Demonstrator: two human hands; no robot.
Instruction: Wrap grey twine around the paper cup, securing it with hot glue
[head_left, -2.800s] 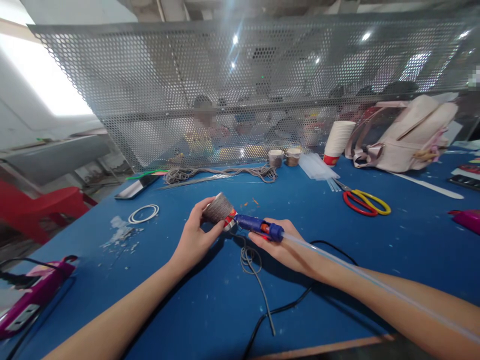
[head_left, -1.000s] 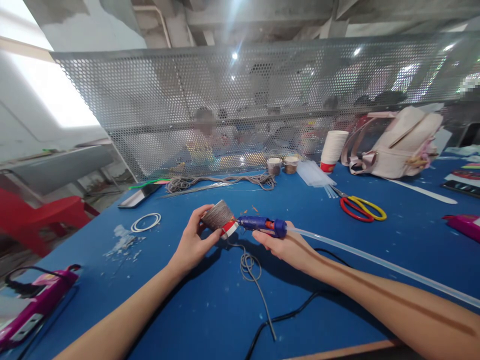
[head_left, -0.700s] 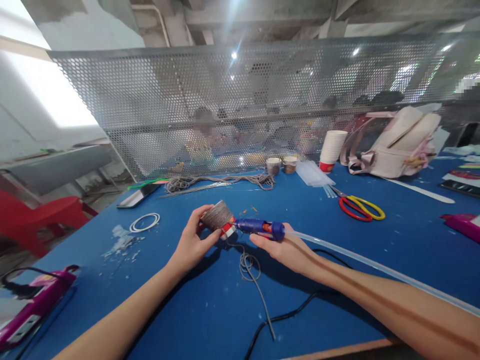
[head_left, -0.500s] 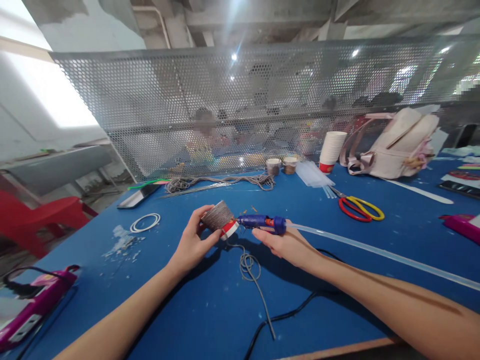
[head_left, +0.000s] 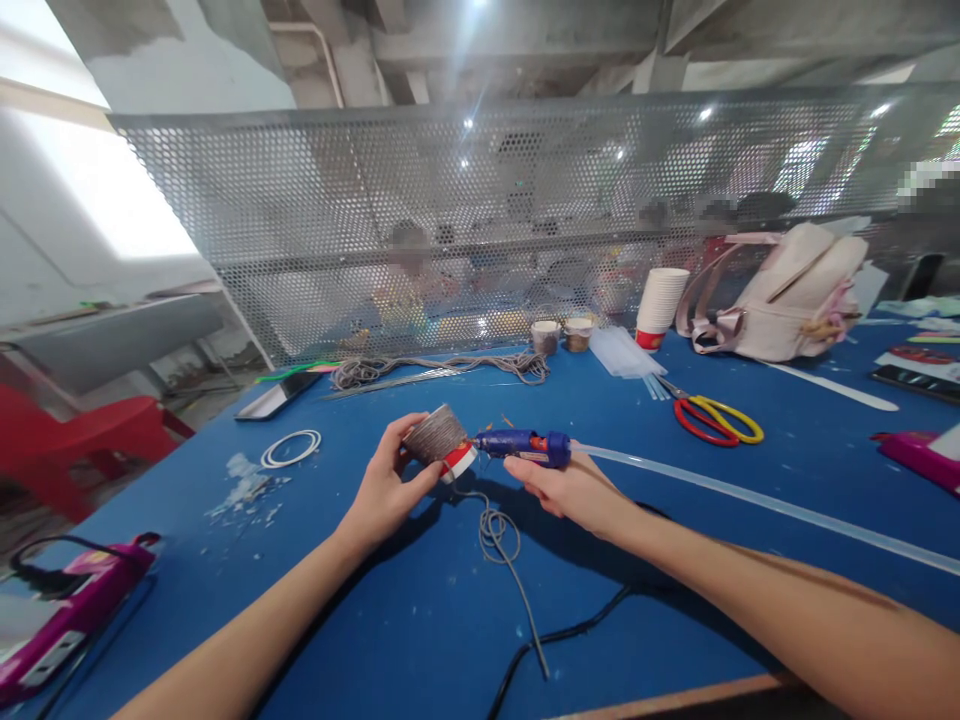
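Observation:
A paper cup (head_left: 437,436), tilted on its side, is gripped in my left hand (head_left: 394,470). Grey cord winds around most of it, leaving a red and white band bare at the right end. My right hand (head_left: 559,487) is closed around a blue hot glue gun (head_left: 525,447), its nozzle at the cup's bare band; whether it touches I cannot tell. A long clear glue stick (head_left: 720,494) sticks out of the gun's back. From the cup, loose grey cord (head_left: 499,530) trails in loops over the blue table (head_left: 405,630).
Red and yellow scissors (head_left: 718,419), stacked paper cups (head_left: 661,305), two wrapped cups (head_left: 577,334) and a backpack (head_left: 787,300) stand behind at right. A grey cord bundle (head_left: 375,372), phone (head_left: 276,396) and white ring (head_left: 291,449) lie left. A black cable (head_left: 577,630) crosses in front; a purple power strip (head_left: 75,620) sits left.
The view has shifted very slightly. Both hands, the cup and the glue gun stay in nearly the same place.

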